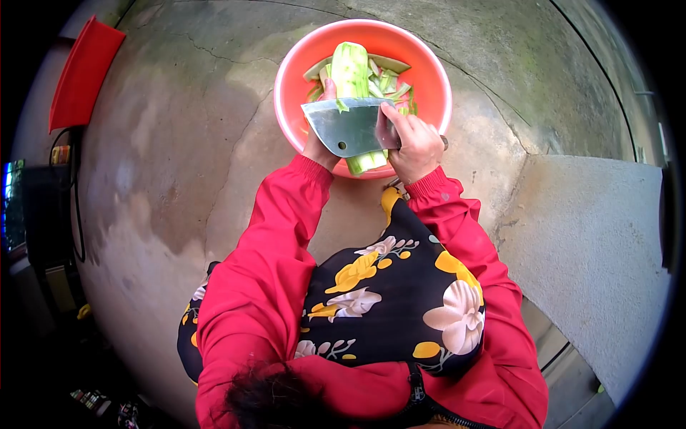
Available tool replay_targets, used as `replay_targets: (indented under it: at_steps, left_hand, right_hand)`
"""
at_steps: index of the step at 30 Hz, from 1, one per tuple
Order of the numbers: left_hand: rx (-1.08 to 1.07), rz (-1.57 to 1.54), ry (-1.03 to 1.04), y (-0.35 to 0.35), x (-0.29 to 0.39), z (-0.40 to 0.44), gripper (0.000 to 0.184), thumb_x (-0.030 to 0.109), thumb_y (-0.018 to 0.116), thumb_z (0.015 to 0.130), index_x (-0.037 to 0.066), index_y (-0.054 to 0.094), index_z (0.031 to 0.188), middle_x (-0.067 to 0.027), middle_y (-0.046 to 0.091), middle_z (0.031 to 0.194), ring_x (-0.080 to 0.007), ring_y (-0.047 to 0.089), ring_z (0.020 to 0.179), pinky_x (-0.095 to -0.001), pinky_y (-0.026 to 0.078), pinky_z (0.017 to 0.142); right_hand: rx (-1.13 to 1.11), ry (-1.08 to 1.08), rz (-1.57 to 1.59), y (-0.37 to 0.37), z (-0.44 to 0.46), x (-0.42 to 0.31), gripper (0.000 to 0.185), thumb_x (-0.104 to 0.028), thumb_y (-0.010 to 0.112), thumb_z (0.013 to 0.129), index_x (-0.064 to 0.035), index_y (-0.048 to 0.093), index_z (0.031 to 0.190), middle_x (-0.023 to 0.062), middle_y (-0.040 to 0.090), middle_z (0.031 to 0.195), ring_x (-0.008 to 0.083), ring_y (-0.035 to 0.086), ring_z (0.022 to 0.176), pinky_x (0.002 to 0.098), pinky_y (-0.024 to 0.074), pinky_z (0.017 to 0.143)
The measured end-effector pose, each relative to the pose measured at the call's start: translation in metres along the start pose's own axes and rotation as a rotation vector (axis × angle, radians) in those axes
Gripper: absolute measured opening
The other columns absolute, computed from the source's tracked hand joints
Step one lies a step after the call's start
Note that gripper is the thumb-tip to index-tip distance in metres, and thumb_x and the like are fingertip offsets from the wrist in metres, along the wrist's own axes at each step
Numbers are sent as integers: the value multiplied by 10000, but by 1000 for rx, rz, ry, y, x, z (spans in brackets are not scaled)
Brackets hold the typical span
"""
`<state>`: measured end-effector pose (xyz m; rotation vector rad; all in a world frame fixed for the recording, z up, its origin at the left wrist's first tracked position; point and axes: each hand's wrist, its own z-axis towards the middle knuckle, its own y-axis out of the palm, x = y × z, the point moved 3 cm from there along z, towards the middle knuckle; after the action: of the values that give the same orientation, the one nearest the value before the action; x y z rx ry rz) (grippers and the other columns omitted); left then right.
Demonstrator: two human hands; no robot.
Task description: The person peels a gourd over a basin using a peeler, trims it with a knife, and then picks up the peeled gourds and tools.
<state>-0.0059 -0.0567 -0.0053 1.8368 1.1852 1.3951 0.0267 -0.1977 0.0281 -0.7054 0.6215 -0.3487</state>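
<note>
Cleaver (350, 123) in right hand (416, 149), fingers clamped; left hand (319, 148), partly hidden, clamps peeled vegetable (350, 70) over basin (287, 111). Shallow strokes, left fingers clear of the edge.

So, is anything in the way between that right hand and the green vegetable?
Yes, the cleaver: the right hand holds it across the pale green vegetable, over the pink basin. Nothing else visible stands between them.

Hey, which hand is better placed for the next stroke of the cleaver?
The right hand, I'd judge: it grips the cleaver over the pale green vegetable. The left hand, partly hidden behind the cleaver, seems to steady the vegetable.
</note>
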Motion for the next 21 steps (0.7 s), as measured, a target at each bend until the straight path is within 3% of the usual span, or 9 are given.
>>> replay_targets:
  at_steps: [4,9,11,13,16,21]
  left_hand:
    - [16,32,65,0,0,-2,540,492,385,909,60,425,1232,-81,578,1038,-178,595,903,-312,499,789]
    - [253,124,169,1,1,-6,441,432,424,917,68,475,1161,-56,577,1020,-142,571,925,-292,478,802]
    - [259,122,181,6,2,-8,421,427,422,920,72,489,1138,-46,580,1017,-134,575,907,-287,482,784]
    - [265,142,210,9,3,-10,409,426,441,913,78,492,1122,-37,580,988,-127,579,880,-282,485,768]
    - [252,280,256,4,1,-13,402,432,468,900,88,495,1106,-26,578,955,-123,581,855,-275,488,752]
    - [229,167,219,-4,-6,-10,395,445,482,891,109,496,1097,-12,568,952,-105,568,854,-264,482,754]
  right_hand:
    - [-18,1,-33,3,1,1,421,-46,648,602,-152,632,1009,40,509,625,219,521,547,329,380,497]
    - [-7,31,-80,8,5,14,403,-16,627,652,-153,622,1031,34,520,620,209,533,545,314,409,512]
    - [-7,38,-81,7,5,12,407,-10,623,648,-154,624,1029,33,523,620,207,535,544,310,411,513]
    - [32,41,-40,4,5,6,447,-3,611,574,-143,635,997,42,501,599,224,518,530,326,376,483]
    - [44,-8,83,2,10,-4,424,-14,615,587,-140,636,990,43,490,588,222,508,513,326,370,473]
    - [33,7,45,10,7,1,421,-32,629,598,-139,629,1005,42,487,599,215,505,524,327,370,487]
